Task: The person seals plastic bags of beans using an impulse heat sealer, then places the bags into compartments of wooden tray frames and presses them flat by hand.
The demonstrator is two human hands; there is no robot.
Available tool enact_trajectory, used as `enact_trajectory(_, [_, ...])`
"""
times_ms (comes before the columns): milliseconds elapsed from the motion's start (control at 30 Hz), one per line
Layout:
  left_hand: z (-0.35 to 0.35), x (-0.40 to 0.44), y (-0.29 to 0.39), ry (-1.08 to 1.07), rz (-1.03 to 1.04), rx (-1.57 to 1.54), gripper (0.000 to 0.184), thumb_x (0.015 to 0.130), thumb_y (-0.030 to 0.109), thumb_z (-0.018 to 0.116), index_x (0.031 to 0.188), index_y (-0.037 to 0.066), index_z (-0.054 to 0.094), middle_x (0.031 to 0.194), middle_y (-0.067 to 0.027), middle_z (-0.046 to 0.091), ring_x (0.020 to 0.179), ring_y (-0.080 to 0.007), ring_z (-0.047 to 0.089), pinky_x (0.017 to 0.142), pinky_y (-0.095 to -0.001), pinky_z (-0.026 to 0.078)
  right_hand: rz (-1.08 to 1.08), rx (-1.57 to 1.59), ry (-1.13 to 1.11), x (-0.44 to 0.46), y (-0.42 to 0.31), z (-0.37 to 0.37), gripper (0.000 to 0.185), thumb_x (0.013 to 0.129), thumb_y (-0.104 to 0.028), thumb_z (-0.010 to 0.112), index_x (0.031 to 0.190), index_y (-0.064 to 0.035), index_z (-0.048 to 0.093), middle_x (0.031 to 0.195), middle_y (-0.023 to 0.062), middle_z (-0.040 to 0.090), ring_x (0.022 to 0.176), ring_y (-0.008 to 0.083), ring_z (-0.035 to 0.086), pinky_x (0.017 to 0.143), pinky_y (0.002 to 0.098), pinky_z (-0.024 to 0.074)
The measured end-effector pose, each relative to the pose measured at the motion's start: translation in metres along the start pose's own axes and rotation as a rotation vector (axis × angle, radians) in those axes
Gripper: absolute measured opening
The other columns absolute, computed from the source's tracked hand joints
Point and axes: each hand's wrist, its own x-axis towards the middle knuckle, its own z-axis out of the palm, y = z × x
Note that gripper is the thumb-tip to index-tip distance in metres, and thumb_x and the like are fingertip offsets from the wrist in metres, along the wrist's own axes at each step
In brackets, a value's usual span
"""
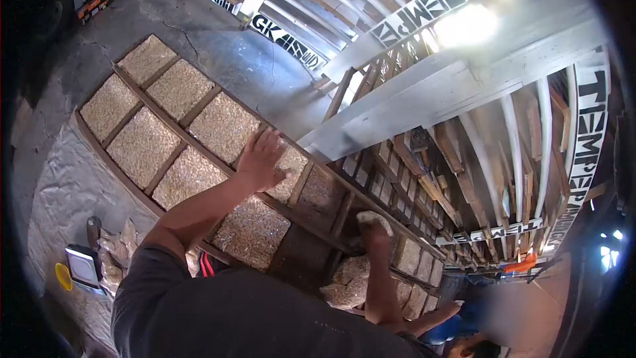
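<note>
A long wooden frame (pixel 152 107) is divided into compartments, many filled with flat blocks of pale beans (pixel 144 146). My left hand (pixel 263 161) lies with fingers apart on a bean block (pixel 290 171) in the frame's upper row. Farther right, my right hand (pixel 375 231) grips a pale bean packet (pixel 379 220) above the frame; its fingers are partly hidden. A darker, bare-looking compartment (pixel 320 193) lies between my hands. Below my right hand, more bean packets (pixel 348 282) are heaped beside my forearm.
At lower left, a scale (pixel 83 266), a yellow ring (pixel 63 277) and filled bags (pixel 119 248) rest on a pale sheet (pixel 63 185). Slatted racks (pixel 411 185) rise on the right. Another person (pixel 474 348) is at lower right, with a forearm (pixel 434 318) near the frame.
</note>
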Motion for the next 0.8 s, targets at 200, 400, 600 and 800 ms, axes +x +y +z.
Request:
enact_trajectory(200, [-0.023,-0.043,0.081,0.248,0.544,-0.723,0.116,0.082,0.062,0.078,0.163,0.001,0.022,0.166,-0.0300,0.021,0.152,-0.0463,0.023,0.123,-0.0581,0.021,0.147,1.189,-0.369,-0.031,-0.102,-0.177,0.048,0.097,-0.043,0.069,0.129,-0.0076,0.064,0.105,0.0077,0.066,0.101,0.0277,0.062,0.089,0.0426,0.0513])
enact_trajectory(400, [-0.030,-0.092,0.137,0.434,0.069,-2.006,0.055,0.101,0.030,0.069,0.146,0.003,0.051,0.134,-0.0153,0.064,0.124,-0.0256,0.059,0.104,-0.0417,0.049,0.148,1.928,-0.822,-0.064,-0.175,-0.085,0.048,0.103,-0.040,0.064,0.135,-0.0048,0.055,0.115,0.0062,0.061,0.093,0.0169,0.058,0.077,0.0363,0.0529])
enact_trajectory(600, [-0.013,-0.188,0.137,0.992,-0.440,-0.521,0.083,0.089,0.036,0.075,0.156,0.005,0.037,0.146,-0.0240,0.053,0.139,-0.0419,0.048,0.120,-0.0545,0.033,-0.343,1.489,-1.083,-0.056,-0.179,-0.029,0.039,0.107,-0.033,0.059,0.127,0.0005,0.060,0.100,0.0128,0.063,0.067,0.0187,0.059,0.066,0.0351,0.0528])
enact_trajectory(800, [0.003,-0.228,0.112,0.357,0.126,-0.340,0.111,0.082,0.035,0.081,0.168,0.020,0.013,0.160,-0.0309,0.035,0.147,-0.0453,0.039,0.120,-0.0558,0.034,-0.500,1.549,-0.787,-0.107,-0.216,-0.091,0.039,0.105,-0.020,0.059,0.136,0.0028,0.055,0.128,0.0182,0.062,0.116,0.0273,0.062,0.097,0.0404,0.0519])
